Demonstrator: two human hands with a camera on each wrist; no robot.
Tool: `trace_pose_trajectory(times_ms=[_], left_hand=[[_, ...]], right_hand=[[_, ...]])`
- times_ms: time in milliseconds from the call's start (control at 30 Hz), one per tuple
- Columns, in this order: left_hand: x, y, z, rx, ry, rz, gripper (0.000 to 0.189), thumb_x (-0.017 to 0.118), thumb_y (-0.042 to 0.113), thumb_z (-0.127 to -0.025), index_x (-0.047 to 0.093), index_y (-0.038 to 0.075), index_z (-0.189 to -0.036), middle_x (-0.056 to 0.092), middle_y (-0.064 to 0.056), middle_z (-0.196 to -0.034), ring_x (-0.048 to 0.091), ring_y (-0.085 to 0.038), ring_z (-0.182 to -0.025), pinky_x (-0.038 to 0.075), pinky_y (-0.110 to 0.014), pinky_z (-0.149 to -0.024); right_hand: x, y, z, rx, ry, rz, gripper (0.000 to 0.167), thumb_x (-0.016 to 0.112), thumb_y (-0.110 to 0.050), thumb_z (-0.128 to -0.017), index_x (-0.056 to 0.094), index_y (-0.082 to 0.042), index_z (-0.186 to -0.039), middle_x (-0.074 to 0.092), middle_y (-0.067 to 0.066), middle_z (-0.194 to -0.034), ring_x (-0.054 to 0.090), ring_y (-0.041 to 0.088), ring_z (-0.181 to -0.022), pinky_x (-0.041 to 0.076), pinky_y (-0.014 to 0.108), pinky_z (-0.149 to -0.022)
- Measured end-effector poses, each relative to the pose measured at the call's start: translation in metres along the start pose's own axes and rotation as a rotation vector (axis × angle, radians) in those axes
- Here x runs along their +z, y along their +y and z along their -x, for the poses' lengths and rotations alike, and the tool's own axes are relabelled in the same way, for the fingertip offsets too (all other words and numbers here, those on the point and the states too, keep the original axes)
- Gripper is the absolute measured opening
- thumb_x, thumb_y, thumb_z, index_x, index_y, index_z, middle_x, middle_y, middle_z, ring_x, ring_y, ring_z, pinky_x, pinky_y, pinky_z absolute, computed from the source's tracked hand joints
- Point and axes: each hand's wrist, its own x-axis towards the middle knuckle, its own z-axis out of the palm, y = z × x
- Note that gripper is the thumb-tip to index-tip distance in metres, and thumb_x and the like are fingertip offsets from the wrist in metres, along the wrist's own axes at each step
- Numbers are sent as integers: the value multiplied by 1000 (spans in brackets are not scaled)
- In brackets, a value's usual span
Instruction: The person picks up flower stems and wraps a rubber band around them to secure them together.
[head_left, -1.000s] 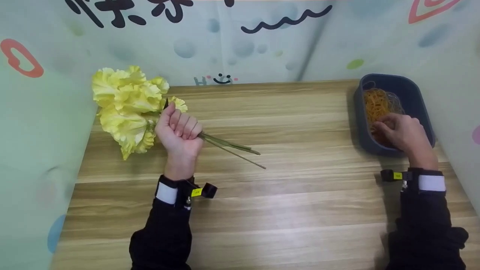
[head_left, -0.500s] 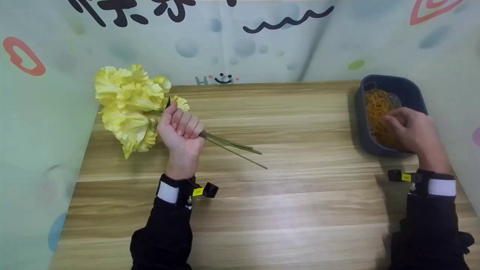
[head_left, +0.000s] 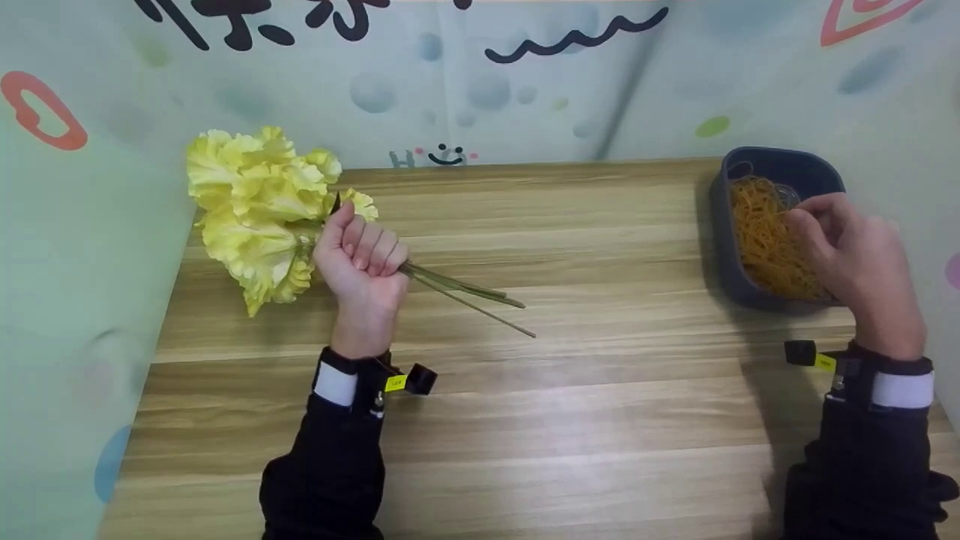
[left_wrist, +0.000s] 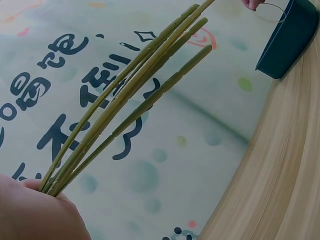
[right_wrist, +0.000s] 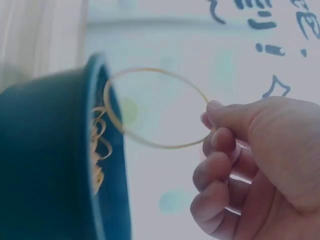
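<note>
My left hand (head_left: 364, 262) grips a bunch of yellow artificial flowers (head_left: 255, 202) by the stems (left_wrist: 120, 100). The blossoms lie to the left of the fist, and the stem ends stick out to its right. Over the right side of a dark blue bin (head_left: 724, 247), my right hand (head_left: 855, 255) pinches one rubber band (right_wrist: 160, 147) between thumb and forefinger. In the right wrist view the band hangs as an open loop, its far end overlapping the bin's rim. Many more yellow rubber bands (head_left: 772, 240) are heaped inside the bin.
The bin stands at the back right of the wood-grain table (head_left: 570, 405), near the right wall. A pale printed backdrop (head_left: 480, 90) with dark lettering rises behind the table and along both sides.
My right hand has risen out of the heap and moved right, lifting a rubber band with it. The left hand and the flowers have stayed almost still.
</note>
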Motion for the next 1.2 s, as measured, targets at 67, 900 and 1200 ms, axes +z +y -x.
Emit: trace_pose_trajectory(times_ms=[67,900,1200], left_hand=[[1,0,0,0,0,0,68,33,20,-121,36,19,-53,34,7,-39,8,-5,-49,5,-19,-47],[12,-27,-4,-44,54,-4,67,35,23,-121,37,21,-54,35,8,-40,29,-5,-34,11,-18,-44],[14,-29,0,-50,40,29,67,34,22,-121,38,20,-53,35,8,-40,23,-5,-37,8,-18,-45]], right_hand=[[-1,-8,3,-29,33,-13,39,59,-29,-119,66,8,-130,65,28,-90,36,-5,-64,28,10,-60],[30,-155,14,-712,-78,-381,11,73,9,-102,75,4,-113,78,11,-87,61,-8,-72,51,5,-69],[39,-188,21,-898,-150,-439,11,74,5,-104,74,-1,-113,77,5,-87,65,5,-73,50,7,-73]])
